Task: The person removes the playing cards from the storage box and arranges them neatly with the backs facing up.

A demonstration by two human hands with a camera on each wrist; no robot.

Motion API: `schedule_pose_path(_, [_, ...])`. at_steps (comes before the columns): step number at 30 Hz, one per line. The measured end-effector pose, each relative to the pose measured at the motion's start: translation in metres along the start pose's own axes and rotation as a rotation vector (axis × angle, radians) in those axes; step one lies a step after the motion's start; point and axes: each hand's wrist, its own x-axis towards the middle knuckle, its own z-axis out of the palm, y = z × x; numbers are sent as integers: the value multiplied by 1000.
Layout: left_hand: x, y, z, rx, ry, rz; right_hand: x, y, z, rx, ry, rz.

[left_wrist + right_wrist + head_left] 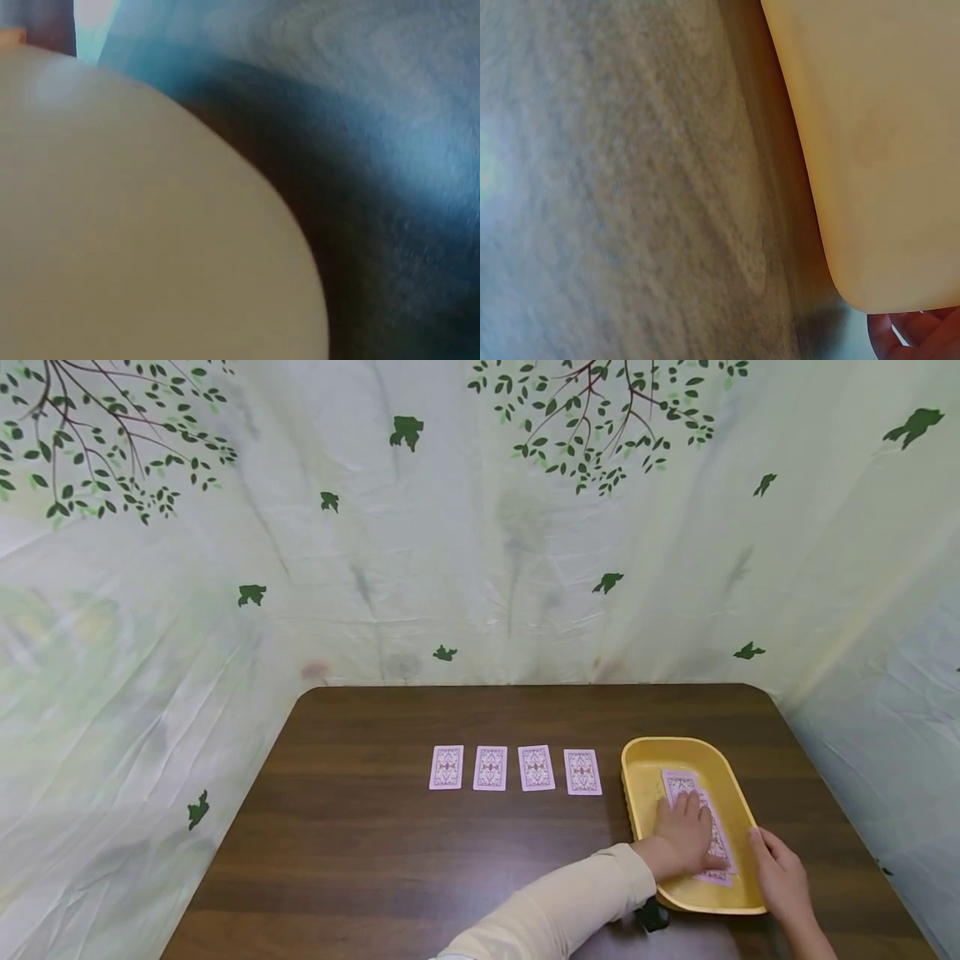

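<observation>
My left hand [684, 837] reaches across into a yellow tray [678, 745] at the right of the table. Its fingers lie extended over several face-down playing cards [722, 839] with purple-patterned backs, covering part of them. At the tray's right side my right hand [782, 875] grips the rim, thumb on top. The right wrist view shows curled fingers [911, 337] by the tray's corner, with its smooth outer wall [885, 165] above them. A close, blurred tray wall [150, 210] fills much of the left wrist view.
Left of the tray, several face-down cards stand in a row: one far left [446, 767], others beside it, the last [582, 772] nearest the tray. They lie on a dark wooden table [360, 843]. A leaf-printed curtain [465, 543] hangs behind the table's far edge.
</observation>
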Motion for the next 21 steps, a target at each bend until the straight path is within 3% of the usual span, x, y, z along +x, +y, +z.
schedule_pose_path(5, [1,-2,-1,32,-18,-25,1,0,0,-9,-3,31])
schedule_pose_path(15, [5,-4,-7,-2,100,-11,0,0,-1,-27,26,15])
schedule_pose_path(21, [9,-4,-7,-31,114,-39,-1,-1,0,-19,23,16])
